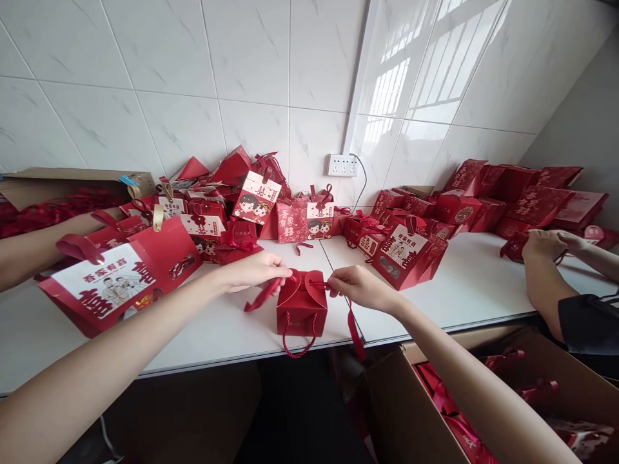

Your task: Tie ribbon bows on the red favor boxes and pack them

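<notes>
A small red gift box with a twisted cord handle on its front stands upright at the table's front edge. Its curved top flaps meet in the middle. My left hand is closed in a pinch on a red ribbon at the box's left side, and the loose tail hangs beside it. On the other side, my right hand pinches the ribbon, which runs taut from the box top; another tail drops over the table edge. A larger red gift box with a printed couple stands left of my forearm.
Red gift boxes are piled along the tiled wall, with more at the right. Below the table at right is an open carton of red items. A co-worker's hands handle a red box; another person's forearm enters at left.
</notes>
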Demonstrator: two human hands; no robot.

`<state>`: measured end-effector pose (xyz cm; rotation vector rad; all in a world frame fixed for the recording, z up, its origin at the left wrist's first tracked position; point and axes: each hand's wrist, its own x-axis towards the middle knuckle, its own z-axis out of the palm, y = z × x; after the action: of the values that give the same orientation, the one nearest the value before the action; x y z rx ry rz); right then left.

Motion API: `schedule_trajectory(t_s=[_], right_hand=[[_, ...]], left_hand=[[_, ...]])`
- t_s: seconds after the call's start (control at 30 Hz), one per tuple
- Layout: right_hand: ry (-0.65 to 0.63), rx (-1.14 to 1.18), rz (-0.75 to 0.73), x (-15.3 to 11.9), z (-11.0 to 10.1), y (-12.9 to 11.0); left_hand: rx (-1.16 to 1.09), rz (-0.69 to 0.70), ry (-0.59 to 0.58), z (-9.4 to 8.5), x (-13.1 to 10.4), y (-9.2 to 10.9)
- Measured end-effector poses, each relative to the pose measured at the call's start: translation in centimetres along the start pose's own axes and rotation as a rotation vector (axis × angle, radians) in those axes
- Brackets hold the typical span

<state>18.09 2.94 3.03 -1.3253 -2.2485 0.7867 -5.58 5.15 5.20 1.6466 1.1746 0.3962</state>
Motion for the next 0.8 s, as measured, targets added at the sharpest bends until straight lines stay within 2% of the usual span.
schedule_trajectory(t_s=[0.27,0.4,0.57,0.8], right_hand=[[0.092,-0.143,-0.039,0.3,0.0,-0.6],[0.062,-0.094,-0.013,0.5,0.3,-1.0],[0.015,-0.046,-0.005,0.9,0.3,-1.3],[-0.104,0.153,0.089,1.4,-0.1,-0.4]], left_hand=[[0.052,-0.093,-0.033,-0.9,-0.6,0.0],[0.111,-0.077,-0.094,-1.1,-1.1,-0.2],[0.133,-0.125,-0.016,-0.9,-1.3,-0.3],[0.106,-0.118,-0.024,-0.7,-0.9,0.2]])
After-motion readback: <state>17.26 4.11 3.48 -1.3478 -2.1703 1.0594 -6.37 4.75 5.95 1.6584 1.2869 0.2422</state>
